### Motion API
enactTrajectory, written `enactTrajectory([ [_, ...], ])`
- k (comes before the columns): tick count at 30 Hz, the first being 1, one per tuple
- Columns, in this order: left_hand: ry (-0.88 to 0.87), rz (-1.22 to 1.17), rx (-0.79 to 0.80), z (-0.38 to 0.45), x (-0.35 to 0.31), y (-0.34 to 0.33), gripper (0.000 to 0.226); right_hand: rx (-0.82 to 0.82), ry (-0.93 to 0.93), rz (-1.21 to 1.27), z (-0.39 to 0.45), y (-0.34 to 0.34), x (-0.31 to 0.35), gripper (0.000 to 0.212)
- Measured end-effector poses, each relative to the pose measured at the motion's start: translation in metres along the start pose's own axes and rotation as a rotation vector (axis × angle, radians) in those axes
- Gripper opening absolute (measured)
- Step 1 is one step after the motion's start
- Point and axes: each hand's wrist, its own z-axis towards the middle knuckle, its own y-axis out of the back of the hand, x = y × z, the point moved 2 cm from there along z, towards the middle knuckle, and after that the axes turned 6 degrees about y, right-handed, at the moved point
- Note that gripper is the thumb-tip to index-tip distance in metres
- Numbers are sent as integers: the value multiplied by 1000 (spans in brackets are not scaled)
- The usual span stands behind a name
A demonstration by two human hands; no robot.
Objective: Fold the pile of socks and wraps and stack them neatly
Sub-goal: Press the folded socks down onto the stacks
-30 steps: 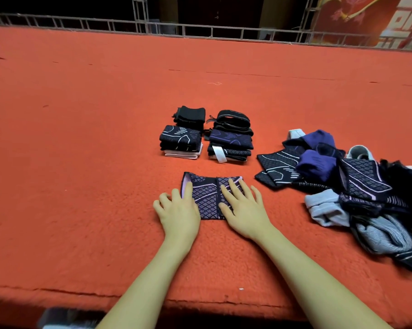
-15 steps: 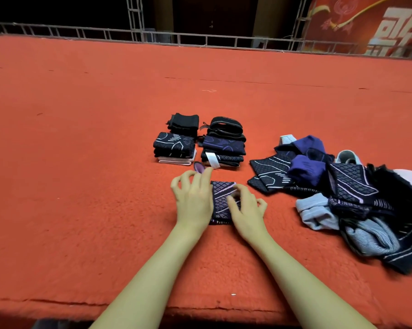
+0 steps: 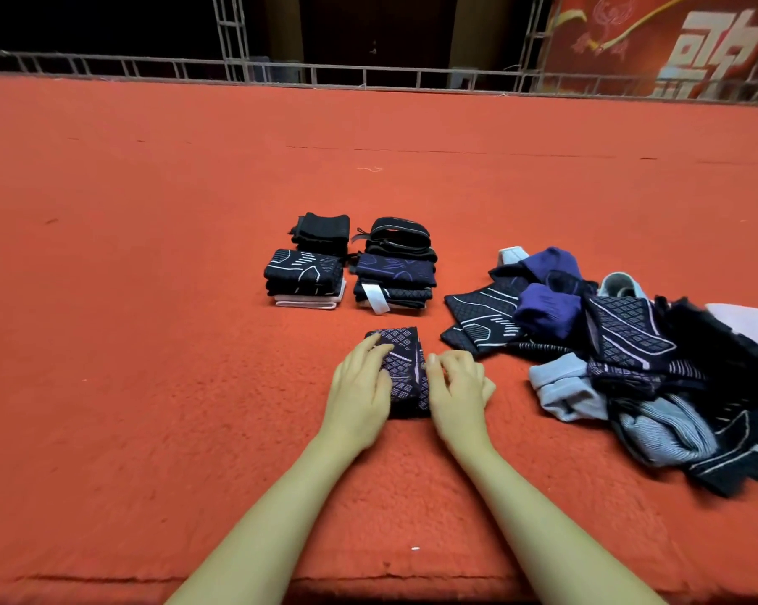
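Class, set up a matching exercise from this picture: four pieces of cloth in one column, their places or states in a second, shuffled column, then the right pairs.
1. diamond-patterned piece
2. white-lined stack
3. plain black stack
4. unfolded pile

A. far left, behind another stack
B. loose heap on the right
C. folded, between left hand and right hand
D. rests on a pale piece

Pairs: 1-C, 2-D, 3-A, 4-B

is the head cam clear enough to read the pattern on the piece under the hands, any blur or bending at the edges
Head view: the purple diamond-patterned folded piece between the left hand and right hand is sharp enough to read; light is even and soft, without glare on the orange-red felt surface; wide-angle bending curves the grey metal railing; the dark doorway behind it is underexposed.
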Motion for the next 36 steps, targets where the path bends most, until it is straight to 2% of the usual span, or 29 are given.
enactTrajectory([
  [2,76,115,56,1,4,-1,46,-11,40,-65,-3,3,5,44],
  [5,96,302,190,1,6,-7,50,-9,22,-152,-5,1,6,54],
  [7,113,390,260,3,5,-10,52,-11,26,-149,-6,2,7,53],
  [9,127,447,311,7,7,-12,53,27,54,-130,-8,4,6,41],
  [12,120,413,361,11,9,-8,52,84,44,-74,-7,2,3,18],
  [16,90,199,218,8,15,-1,46,31,-2,-7,-8,5,4,12],
  [18,87,168,174,6,14,0,43,20,-34,-39,-8,7,4,11],
  [21,101,369,235,4,11,-5,46,84,-66,-198,-8,4,4,13],
  [23,141,459,278,6,9,-8,48,64,-108,-228,-8,4,4,14],
  [26,174,470,332,9,8,-7,48,93,-151,-309,-8,2,1,27],
  [28,188,472,371,12,9,-4,48,159,-98,-402,-9,-3,-1,37],
  [30,182,482,395,15,9,1,47,181,-60,-399,-9,-4,-2,37],
  [36,-43,465,143,30,0,26,53,45,90,-134,-3,1,4,17],
])
